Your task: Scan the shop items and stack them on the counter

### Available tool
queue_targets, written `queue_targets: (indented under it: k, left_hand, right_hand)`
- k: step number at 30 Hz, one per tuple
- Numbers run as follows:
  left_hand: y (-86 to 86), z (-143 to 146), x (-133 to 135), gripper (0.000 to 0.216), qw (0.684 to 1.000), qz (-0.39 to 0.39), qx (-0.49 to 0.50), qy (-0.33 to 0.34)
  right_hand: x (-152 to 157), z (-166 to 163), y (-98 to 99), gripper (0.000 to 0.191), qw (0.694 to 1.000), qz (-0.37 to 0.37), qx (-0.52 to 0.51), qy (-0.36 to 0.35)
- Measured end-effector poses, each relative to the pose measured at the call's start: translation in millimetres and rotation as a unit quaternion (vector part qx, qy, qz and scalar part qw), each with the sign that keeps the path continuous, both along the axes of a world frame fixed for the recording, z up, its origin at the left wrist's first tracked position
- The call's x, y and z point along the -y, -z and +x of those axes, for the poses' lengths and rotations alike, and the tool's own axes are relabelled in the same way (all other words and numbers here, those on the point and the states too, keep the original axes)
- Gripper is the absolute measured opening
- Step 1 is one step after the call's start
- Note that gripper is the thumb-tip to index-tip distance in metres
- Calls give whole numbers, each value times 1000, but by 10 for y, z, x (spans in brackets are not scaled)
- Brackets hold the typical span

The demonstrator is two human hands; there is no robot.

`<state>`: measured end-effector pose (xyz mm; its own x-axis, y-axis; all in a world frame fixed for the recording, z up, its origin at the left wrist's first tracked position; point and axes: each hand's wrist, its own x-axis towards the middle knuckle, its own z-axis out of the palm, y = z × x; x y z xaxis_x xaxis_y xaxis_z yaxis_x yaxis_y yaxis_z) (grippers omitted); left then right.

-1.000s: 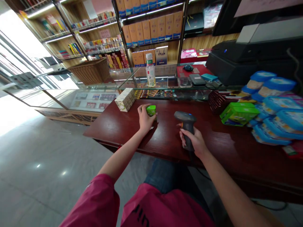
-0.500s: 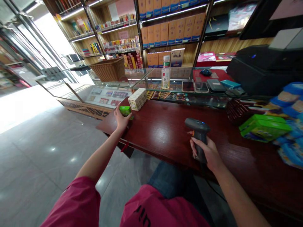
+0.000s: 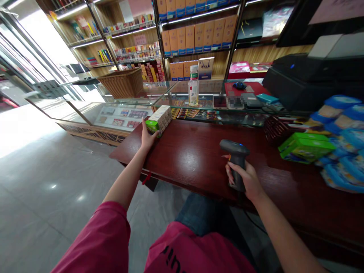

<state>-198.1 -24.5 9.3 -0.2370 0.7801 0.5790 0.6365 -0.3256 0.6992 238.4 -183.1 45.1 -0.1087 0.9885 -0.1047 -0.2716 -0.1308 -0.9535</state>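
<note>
now, left hand (image 3: 148, 138): spread around the green box (image 3: 152, 124); firm or loose, cannot tell
green box: left on the brown counter (image 3: 196, 142), by the pale boxes (image 3: 164, 116); probably light, stiff, dentable; best pinched by opposite sides
right hand (image 3: 251, 180): gripping the scanner (image 3: 237, 148), nearer right

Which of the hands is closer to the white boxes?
Left. The left hand is right by the near end of the white boxes, around a green box. The right hand is farther off to the right, holding the scanner.
</note>
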Motion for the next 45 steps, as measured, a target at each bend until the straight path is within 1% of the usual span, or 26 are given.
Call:
queue_targets:
  k: [3, 5, 7, 8, 10, 12, 15, 17, 18, 20, 23, 25, 27, 28, 30, 32, 34, 37, 40, 43, 45]
  left_hand:
    - [-91, 72, 121, 122, 998, 22, -37, -48]
    - [-164, 231, 239, 114, 994, 41, -72, -68]
    - [-226, 515, 352, 101, 991, 57, -109, -51]
    - [-251, 702, 398, 94, 989, 62, -129, -25]
    - [-288, 1153, 457, 85, 980, 66, -177, 57]
    - [-311, 1677, 475, 82, 962, 68, -222, 147]
    - [-340, 2541, 458, 84, 919, 90, -271, 273]
    - [-365, 3135, 440, 85, 890, 114, -289, 335]
    - [-380, 3427, 430, 85, 877, 123, -297, 357]
    - [-411, 3980, 406, 84, 862, 130, -311, 379]
    - [-450, 4665, 338, 80, 852, 127, -329, 386]
    - [-463, 4981, 278, 78, 848, 127, -337, 389]
    - [-463, 5166, 231, 73, 843, 129, -341, 395]
    - [-459, 5208, 220, 68, 841, 130, -341, 400]
    - [-443, 5204, 239, 56, 834, 134, -339, 415]
    - [-415, 5092, 307, 50, 832, 141, -329, 425]
    - [-371, 4877, 391, 54, 837, 141, -316, 424]
    - [-279, 4363, 457, 59, 858, 120, -297, 402]
    - [-197, 3681, 389, 50, 873, 97, -285, 383]
    - [-167, 2993, 247, 45, 913, 54, -247, 321]
    - [-168, 2610, 167, 42, 932, 16, -233, 278]
  right_hand:
    - [4, 24, 2, 51, 1000, 7, -7, 9]
    - [15, 82, 14, 51, 999, 9, -16, 31]
    - [38, 182, 33, 49, 997, 11, -27, 69]
    - [54, 247, 42, 48, 995, 15, -34, 92]
    - [92, 399, 55, 45, 988, 29, -44, 147]
    - [138, 571, 60, 43, 976, 48, -45, 209]
    - [230, 832, 61, 45, 953, 71, -39, 291]
    - [302, 976, 73, 46, 942, 78, -41, 324]
    - [337, 1032, 84, 47, 938, 77, -47, 336]
    - [387, 1107, 114, 48, 930, 71, -66, 353]
    - [401, 1147, 155, 47, 919, 74, -87, 378]
    - [384, 1153, 169, 47, 913, 81, -86, 392]
    - [368, 1155, 174, 48, 910, 84, -85, 397]
    - [365, 1154, 174, 48, 909, 85, -85, 400]
    - [370, 1150, 174, 48, 906, 92, -82, 406]
    - [385, 1145, 172, 47, 903, 99, -81, 411]
    - [400, 1147, 171, 46, 903, 104, -89, 408]
    - [408, 1170, 167, 44, 913, 99, -98, 383]
    - [376, 1170, 148, 46, 939, 77, -84, 325]
    - [280, 1054, 96, 48, 967, 62, -59, 240]
    - [185, 891, 46, 46, 980, 64, -40, 184]
